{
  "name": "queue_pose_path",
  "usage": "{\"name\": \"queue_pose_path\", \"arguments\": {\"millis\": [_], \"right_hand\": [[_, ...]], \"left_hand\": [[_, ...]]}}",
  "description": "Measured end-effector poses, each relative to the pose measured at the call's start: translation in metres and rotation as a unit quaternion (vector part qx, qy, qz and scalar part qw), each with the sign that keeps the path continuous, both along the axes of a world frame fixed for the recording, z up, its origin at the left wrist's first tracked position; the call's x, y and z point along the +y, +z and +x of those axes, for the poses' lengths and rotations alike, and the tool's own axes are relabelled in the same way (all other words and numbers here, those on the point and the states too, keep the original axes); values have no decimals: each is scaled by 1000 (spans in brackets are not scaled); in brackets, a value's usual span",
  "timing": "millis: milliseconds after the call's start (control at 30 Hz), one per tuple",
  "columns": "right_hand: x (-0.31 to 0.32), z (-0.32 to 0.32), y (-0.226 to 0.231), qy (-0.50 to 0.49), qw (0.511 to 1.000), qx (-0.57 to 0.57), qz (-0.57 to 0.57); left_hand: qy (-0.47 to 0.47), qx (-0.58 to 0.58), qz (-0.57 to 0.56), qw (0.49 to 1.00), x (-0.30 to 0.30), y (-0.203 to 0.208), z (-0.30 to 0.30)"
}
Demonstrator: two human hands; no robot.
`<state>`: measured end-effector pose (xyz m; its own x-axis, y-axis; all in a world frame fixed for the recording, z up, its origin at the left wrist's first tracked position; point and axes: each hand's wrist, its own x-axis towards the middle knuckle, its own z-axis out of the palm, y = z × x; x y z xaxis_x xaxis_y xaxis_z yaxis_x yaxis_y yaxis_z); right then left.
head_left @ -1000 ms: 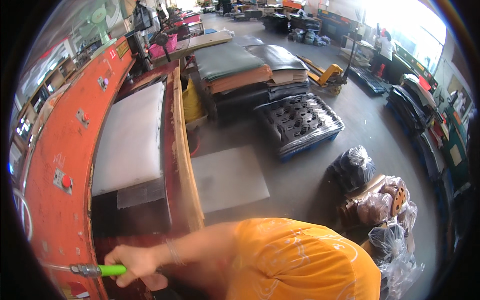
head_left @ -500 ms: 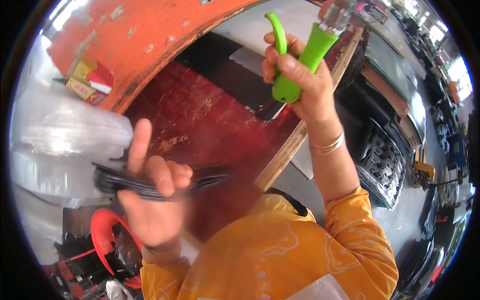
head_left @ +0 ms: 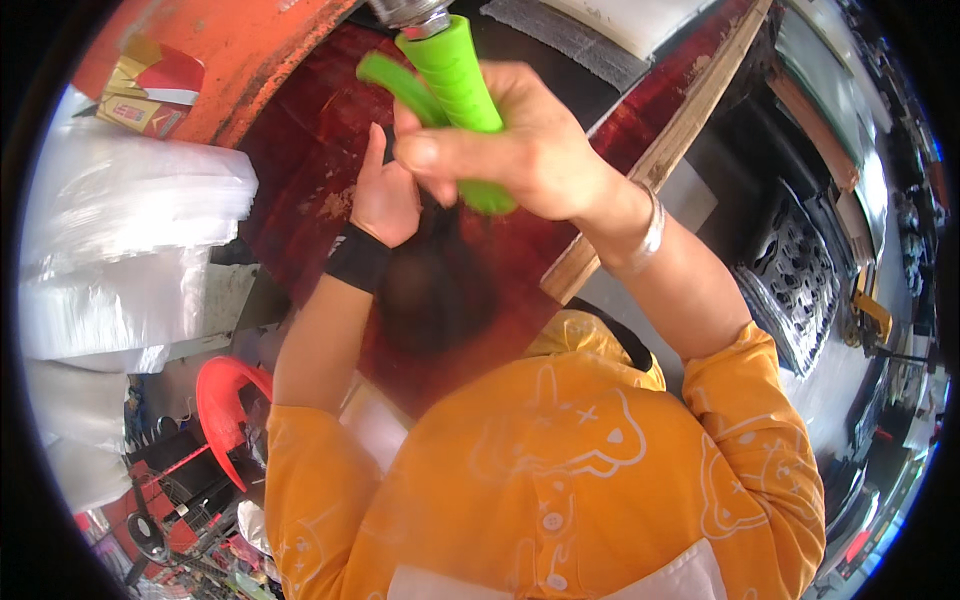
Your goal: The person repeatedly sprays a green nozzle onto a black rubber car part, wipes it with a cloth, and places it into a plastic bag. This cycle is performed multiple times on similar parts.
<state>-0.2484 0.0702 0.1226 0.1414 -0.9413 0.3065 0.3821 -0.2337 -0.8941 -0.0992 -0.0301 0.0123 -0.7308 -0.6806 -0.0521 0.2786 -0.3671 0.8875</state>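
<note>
Within curled fingers point(head_left: 428, 154) of right hand point(head_left: 540, 140): green handle point(head_left: 458, 85).

The top edge crops the metal fitting point(head_left: 412, 12) from me; the right hand point(head_left: 525, 145) partly hides the left hand point(head_left: 387, 203), and I can't identify the blurred dark shape point(head_left: 432, 295) below.

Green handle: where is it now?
In the head view, the green handle is at top centre, in the right hand, beside the left hand.
</note>
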Motion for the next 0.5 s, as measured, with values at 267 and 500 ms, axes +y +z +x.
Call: {"name": "queue_pose_path", "arguments": {"millis": [267, 500], "right_hand": [[-2, 39, 2, -61, 994, -81, 46], [-9, 42, -5, -47, 998, 37, -27]], "left_hand": [[-35, 9, 185, 982, -6, 8, 7], [-48, -1, 202, 978, -5, 3, 8]]}}
